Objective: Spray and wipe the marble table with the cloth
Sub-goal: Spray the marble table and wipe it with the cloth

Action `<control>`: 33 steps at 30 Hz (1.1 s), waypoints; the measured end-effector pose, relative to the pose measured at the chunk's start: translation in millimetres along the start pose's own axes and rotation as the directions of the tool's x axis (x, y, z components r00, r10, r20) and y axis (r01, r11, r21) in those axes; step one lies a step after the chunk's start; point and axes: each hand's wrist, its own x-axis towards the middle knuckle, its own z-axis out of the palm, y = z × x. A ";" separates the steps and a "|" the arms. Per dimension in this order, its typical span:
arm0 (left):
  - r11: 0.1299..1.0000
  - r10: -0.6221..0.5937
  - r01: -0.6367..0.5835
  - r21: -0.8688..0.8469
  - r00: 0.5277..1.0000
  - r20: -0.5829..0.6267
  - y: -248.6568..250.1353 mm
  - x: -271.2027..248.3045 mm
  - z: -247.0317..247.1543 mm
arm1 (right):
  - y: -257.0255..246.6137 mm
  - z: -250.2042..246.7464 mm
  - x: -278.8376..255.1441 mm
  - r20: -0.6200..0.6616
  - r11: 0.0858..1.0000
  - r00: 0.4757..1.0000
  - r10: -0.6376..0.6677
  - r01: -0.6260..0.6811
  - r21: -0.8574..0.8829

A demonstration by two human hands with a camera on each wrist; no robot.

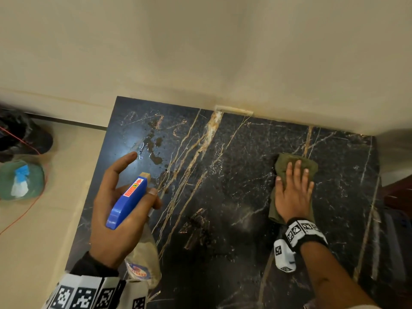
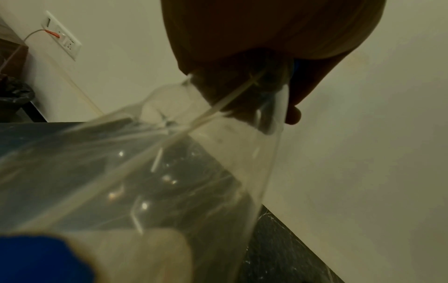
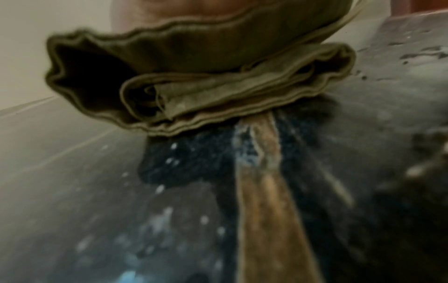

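Note:
A black marble table (image 1: 223, 219) with gold and white veins fills the lower middle of the head view and butts against a cream wall. Over its left part my left hand (image 1: 120, 197) grips a clear spray bottle with a blue head (image 1: 128, 201), thumb on one side, index finger stretched forward. The bottle's clear body (image 2: 145, 172) fills the left wrist view. Wet droplets (image 1: 153, 150) lie on the marble ahead of the nozzle. On the table's right part my right hand (image 1: 292, 192) lies flat on a folded olive-green cloth (image 1: 287, 163), pressing it down. The cloth's folds (image 3: 206, 86) show close in the right wrist view.
The cream wall (image 1: 200, 52) runs along the table's far edge. Left of the table, on the pale floor, lie a green cap (image 1: 21, 179), dark shoes (image 1: 22, 134) and a red cord (image 1: 24, 210). A wall socket (image 2: 63, 36) holds a plug. Dark red furniture (image 1: 399, 192) stands at the right.

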 end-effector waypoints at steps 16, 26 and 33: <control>1.000 0.007 -0.007 -0.007 1.000 0.021 7.3 15.9 20.4 | -149.9 21.7 8.2 0.011 0.946 0.947 -0.322 0.322 -0.021; 0.999 -0.020 0.022 -0.028 0.998 0.065 10.3 47.4 46.0 | -54.9 2.1 50.0 -0.065 0.999 0.998 0.014 -0.012 0.032; 1.000 -0.013 0.014 -0.015 0.999 0.053 2.9 70.4 46.6 | -71.2 2.1 58.7 -0.054 0.996 0.995 0.089 -0.087 0.026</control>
